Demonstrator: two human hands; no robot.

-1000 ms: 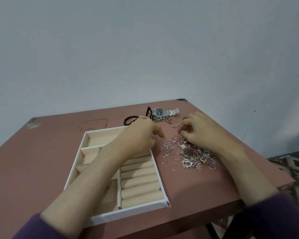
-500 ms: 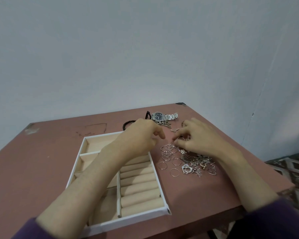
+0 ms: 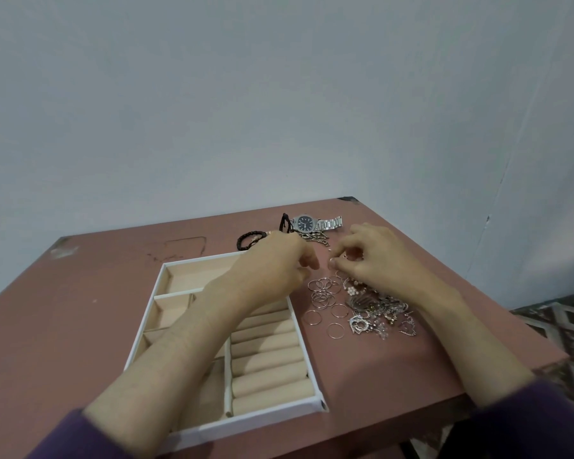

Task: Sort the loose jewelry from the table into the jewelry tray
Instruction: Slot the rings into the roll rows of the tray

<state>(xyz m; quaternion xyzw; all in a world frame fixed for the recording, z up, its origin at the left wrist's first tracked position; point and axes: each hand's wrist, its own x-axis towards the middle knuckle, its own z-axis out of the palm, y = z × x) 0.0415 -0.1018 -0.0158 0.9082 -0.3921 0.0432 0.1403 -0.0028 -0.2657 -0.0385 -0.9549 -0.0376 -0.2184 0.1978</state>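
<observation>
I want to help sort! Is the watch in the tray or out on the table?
Out. The watch lies on the table beyond the jewelry tray, near a black bracelet, in no compartment.

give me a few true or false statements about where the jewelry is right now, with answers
1. The watch lies on the table, past the far end of the tray. True.
2. The thin rings sit on the tray's ring rolls. False: they lie on the table, right of the tray.
3. The black bracelet is in a tray compartment. False: it lies on the table beyond the tray.
4. Heart pendants lie in the pile right of the tray. True.
</observation>
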